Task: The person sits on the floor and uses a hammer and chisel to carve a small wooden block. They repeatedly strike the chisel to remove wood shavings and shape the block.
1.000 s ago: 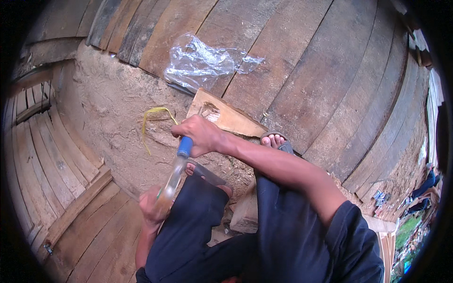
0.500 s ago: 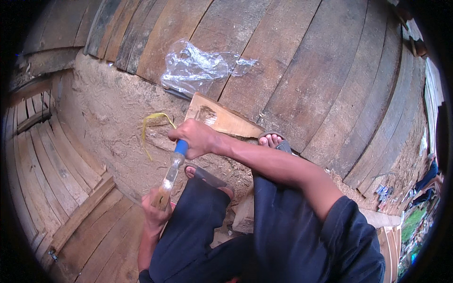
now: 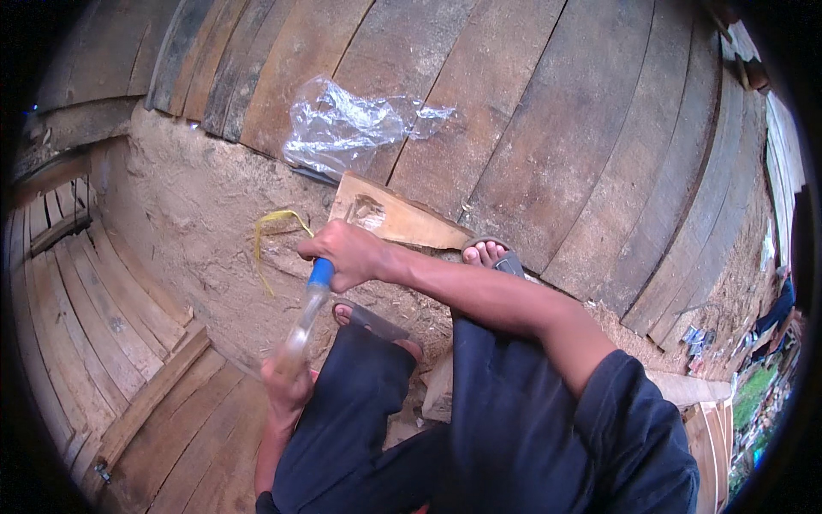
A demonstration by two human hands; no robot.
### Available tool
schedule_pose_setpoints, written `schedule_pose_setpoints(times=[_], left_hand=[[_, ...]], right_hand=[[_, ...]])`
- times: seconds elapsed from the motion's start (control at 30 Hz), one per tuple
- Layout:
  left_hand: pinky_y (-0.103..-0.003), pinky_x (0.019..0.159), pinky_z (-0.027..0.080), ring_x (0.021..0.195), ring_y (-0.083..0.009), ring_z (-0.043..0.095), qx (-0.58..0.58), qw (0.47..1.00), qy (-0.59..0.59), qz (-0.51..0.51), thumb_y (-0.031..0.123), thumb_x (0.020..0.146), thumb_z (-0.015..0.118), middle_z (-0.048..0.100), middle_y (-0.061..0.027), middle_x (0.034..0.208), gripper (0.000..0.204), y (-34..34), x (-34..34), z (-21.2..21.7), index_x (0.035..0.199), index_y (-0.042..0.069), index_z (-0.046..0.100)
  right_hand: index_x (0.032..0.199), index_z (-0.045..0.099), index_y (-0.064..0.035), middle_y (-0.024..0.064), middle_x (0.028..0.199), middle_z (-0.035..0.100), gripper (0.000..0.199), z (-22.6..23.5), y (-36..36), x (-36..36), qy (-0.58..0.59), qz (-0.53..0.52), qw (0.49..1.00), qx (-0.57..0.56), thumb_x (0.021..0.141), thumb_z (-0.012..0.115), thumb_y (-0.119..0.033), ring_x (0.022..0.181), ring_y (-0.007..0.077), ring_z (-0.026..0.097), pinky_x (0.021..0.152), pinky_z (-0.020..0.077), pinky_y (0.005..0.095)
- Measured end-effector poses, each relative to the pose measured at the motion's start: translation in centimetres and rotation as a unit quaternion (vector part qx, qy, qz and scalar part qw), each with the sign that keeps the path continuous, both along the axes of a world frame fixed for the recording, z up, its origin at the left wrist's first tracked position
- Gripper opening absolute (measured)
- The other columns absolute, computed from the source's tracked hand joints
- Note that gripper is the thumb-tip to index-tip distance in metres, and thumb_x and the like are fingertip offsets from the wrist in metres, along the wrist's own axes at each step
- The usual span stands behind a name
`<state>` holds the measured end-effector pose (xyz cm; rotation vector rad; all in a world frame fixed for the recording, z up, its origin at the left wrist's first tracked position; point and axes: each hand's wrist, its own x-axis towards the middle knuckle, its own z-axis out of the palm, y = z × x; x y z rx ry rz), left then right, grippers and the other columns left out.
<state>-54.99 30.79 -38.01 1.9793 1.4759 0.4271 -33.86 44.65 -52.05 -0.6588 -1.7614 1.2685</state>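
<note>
Right hand [image 3: 347,254] closed round blue end of clear slender tube [image 3: 306,321]; left hand [image 3: 287,381] grips lower end, above knee. Ends not separated. Crumpled clear plastic bag [image 3: 342,128] lies apart on planks.

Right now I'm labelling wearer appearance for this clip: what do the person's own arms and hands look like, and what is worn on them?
Both hands are bare: no gloves, rings or watch visible. The right hand has a bare forearm, with a dark navy sleeve covering the upper arm. The left hand and its forearm are bare too; any sleeve there is hidden.
</note>
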Motion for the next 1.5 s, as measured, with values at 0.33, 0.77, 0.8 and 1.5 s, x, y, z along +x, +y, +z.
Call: schedule_pose_setpoints(times=[0.33, 0.77, 0.8, 1.5], left_hand=[[-0.034, 0.047, 0.038, 0.049, -0.0233, 0.053, -0.028, 0.989, 0.098, 0.104, 0.044, 0.092, 0.057, 0.051, -0.0053, 0.058, 0.044, -0.6, 1.6, 0.5, 0.07, 0.007, 0.05], [-0.037, 0.047, 0.044, 0.053, -0.0299, 0.059, 0.033, 0.996, -0.082, 0.025, 0.009, 0.075, 0.065, 0.06, -0.0109, 0.067, 0.011, -0.6, -2.9, 1.0, 0.081, 0.004, 0.057], [-0.035, 0.046, 0.043, 0.051, -0.0271, 0.059, 0.036, 0.998, 0.041, -0.027, 0.009, 0.075, 0.065, 0.058, -0.0095, 0.064, 0.011, 0.9, -2.4, 0.8, 0.08, 0.004, 0.057], [-0.038, 0.054, 0.051, 0.061, -0.0327, 0.063, -0.015, 0.978, 0.17, -0.12, 0.031, 0.095, 0.055, 0.063, -0.0136, 0.074, 0.03, 6.0, 1.8, 4.7, 0.093, 0.001, 0.061]], right_hand=[[0.068, 0.046, -0.0042, 0.0144, 0.057, 0.052, 0.024, 0.0, 0.4, 0.9, -0.008, 0.012, 1.0, -0.02, 0.052, 0.062, -0.013, 0.058, 0.0369, 0.058, 0.055, 0.0457, 0.0453], [0.066, 0.043, -0.0045, 0.014, 0.056, 0.049, 0.024, 0.8, 0.5, 0.4, 0.015, 0.013, 1.0, -0.024, 0.053, 0.061, -0.014, 0.055, 0.0371, 0.056, 0.053, 0.0438, 0.045], [0.067, 0.043, -0.0044, 0.014, 0.056, 0.049, 0.024, 0.6, 0.5, 0.4, 0.02, 0.015, 0.999, -0.03, 0.053, 0.061, -0.014, 0.055, 0.0373, 0.055, 0.053, 0.0438, 0.0451], [0.081, 0.059, -0.0028, 0.0174, 0.064, 0.058, 0.024, 1.9, 0.8, 0.9, -0.033, 0.047, 0.994, -0.089, 0.064, 0.067, -0.017, 0.061, 0.0343, 0.062, 0.059, 0.0484, 0.0425]])
